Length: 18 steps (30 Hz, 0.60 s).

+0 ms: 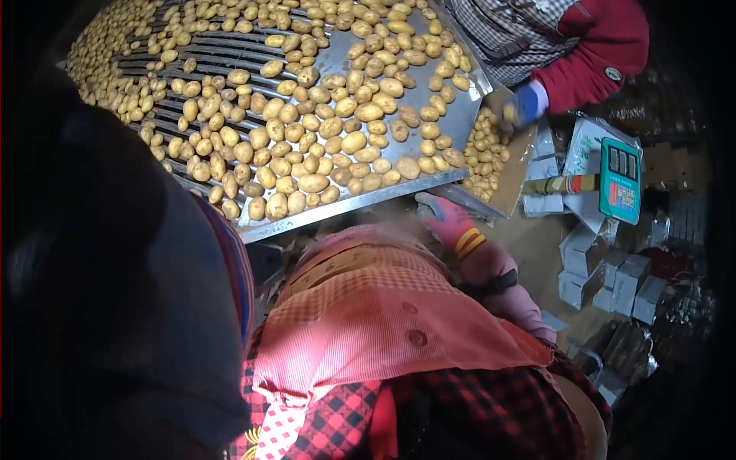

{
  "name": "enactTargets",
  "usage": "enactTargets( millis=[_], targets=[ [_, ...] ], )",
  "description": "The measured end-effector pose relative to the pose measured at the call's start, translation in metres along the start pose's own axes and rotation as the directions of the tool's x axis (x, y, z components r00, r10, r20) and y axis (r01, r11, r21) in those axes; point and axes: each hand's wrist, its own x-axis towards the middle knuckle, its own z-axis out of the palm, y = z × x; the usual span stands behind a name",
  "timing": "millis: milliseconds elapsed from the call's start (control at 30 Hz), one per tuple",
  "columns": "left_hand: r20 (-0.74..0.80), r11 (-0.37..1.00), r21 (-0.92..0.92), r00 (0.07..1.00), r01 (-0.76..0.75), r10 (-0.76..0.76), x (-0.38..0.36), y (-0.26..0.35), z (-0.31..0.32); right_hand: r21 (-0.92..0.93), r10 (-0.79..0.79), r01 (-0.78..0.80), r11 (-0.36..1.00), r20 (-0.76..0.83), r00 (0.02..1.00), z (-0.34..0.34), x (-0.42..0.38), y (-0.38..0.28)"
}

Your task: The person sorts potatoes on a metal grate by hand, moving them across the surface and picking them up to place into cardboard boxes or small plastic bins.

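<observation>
My right hand (446, 221), in a pink glove with grey fingertips and a yellow cuff, is just below the front edge of the metal sorting table (353, 201). It is next to the corner by a cardboard box (523, 165). The fingers are partly hidden and blurred, so whether they grip anything does not show. Many yellow potatoes (313, 183) are spread over the table's smooth plate and slatted rollers (222, 54). More small potatoes (484, 157) fill the box. My left hand is out of view.
Across the table's corner, a co-worker's blue-gloved hand (525, 106) is over the box, beside a potato. A green scale display (619, 181) stands at the right. White cartons (581, 251) are stacked on the floor. A dark sleeve-like shape (138, 268) blocks the left side.
</observation>
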Motion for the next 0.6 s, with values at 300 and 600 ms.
enactTargets(
  millis=[300, 600],
  targets=[
    [-0.025, 0.998, 0.027, 0.998, 0.059, -0.058, 0.003, 0.005, -0.017, -0.118, -0.008, 0.027, 0.993, 0.158, 0.987, 0.027, -0.005, 0.025],
    [-0.043, 0.947, 0.271, 0.985, 0.171, -0.166, -0.006, -0.012, -0.039, -0.191, 0.130, -0.087, 0.978, 0.229, 0.965, 0.003, 0.008, -0.004]
  ],
)
